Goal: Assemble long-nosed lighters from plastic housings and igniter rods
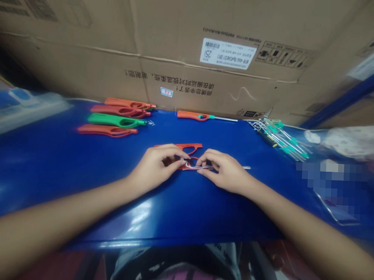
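At the middle of the blue table, my left hand [161, 163] pinches a small dark part by the thumb and forefinger. Thin white wires [194, 167] run from there toward my right hand [224, 169], whose fingers are closed around a slim metal lighter tube [246, 167]; its end sticks out to the right. Beneath my fingertips lies an orange lighter shell half [190, 168], mostly covered by the hands. Just behind it rests another orange shell half [191, 147] with a trigger loop. Exactly how the small dark part sits in the shell is hidden.
Several orange handles [113, 130] and a green handle [109, 119] lie at the back left. A long-necked lighter [192, 115] lies against the large cardboard box [166, 40]. Metal tubes with teal parts [286, 140] are heaped at right, near a clear-edged object [341, 213].
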Available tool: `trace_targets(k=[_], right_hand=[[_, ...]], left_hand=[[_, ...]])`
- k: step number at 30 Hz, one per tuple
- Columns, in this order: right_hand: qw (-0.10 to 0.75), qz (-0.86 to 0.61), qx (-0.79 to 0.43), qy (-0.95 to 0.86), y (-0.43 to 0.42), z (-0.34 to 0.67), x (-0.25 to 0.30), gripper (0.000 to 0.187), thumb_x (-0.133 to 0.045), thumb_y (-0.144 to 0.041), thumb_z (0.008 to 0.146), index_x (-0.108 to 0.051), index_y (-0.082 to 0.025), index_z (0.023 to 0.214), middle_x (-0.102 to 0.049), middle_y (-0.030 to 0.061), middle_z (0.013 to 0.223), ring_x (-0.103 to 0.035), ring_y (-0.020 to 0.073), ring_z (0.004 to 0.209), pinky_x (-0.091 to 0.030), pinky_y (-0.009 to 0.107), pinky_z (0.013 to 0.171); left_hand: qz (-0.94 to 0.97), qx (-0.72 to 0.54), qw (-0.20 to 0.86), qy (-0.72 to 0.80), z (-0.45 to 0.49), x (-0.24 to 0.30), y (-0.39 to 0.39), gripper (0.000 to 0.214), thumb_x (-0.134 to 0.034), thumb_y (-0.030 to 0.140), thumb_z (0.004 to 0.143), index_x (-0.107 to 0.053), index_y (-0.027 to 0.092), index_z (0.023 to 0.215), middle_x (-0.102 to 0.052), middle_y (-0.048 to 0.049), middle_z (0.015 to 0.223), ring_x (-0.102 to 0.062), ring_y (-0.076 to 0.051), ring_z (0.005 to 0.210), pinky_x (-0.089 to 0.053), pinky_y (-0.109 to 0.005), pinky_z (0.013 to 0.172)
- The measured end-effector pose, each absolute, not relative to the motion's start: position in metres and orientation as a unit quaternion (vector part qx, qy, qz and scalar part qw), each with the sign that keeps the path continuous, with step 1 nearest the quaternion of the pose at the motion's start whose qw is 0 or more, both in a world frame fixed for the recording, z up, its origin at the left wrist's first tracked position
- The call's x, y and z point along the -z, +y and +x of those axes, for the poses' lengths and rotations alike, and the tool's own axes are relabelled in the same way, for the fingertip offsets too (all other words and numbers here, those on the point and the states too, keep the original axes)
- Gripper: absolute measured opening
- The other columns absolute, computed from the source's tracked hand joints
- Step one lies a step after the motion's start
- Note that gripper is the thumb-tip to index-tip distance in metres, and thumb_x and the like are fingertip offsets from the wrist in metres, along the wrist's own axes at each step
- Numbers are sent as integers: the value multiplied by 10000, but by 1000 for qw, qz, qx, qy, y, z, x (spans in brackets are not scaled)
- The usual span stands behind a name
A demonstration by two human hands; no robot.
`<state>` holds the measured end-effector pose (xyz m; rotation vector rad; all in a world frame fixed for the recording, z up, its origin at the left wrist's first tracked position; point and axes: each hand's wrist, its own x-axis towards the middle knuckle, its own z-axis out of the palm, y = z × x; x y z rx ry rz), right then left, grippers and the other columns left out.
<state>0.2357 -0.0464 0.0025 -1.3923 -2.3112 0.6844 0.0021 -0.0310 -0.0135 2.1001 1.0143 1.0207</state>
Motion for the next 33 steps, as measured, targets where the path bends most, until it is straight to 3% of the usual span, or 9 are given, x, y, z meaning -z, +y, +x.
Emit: trace_targets(k=[13,17,27,33], right_hand=[[184,-514,-253,-799,-48,232,-3,101,-718,-192,848,-696,-227,939,-634,-25,919,-389,88,599,-326,250,628],[190,-508,-249,-803,-50,232,-3,175,-726,-201,848,-690,-242,1014,-637,-24,955,-403,92,614,-341,251,642],[203,-504,-263,-797,-48,232,-1,81,-723,-222,855,-711,-233,934,-643,-19,932,-389,88,593,-336,253,621],[202,-533,-242,-785,-51,227,0,83,-754,-245,820,-701,-227,882,-655,-17,913,-478,103,650,-356,252,647]], left_hand=[[753,-411,324,398,4,17,-29,82,-746,209,836,-798,208,900,-777,-20,905,-683,-123,708,-512,-221,651],[751,-413,319,405,4,16,-30,93,-744,217,836,-798,210,912,-775,-15,900,-652,-109,673,-497,-221,639],[747,-414,322,408,4,15,-29,91,-748,208,825,-800,200,899,-781,-19,898,-642,-107,657,-490,-220,628],[751,-407,333,398,4,17,-29,81,-749,203,826,-802,206,886,-785,-23,889,-687,-129,704,-509,-228,652]])
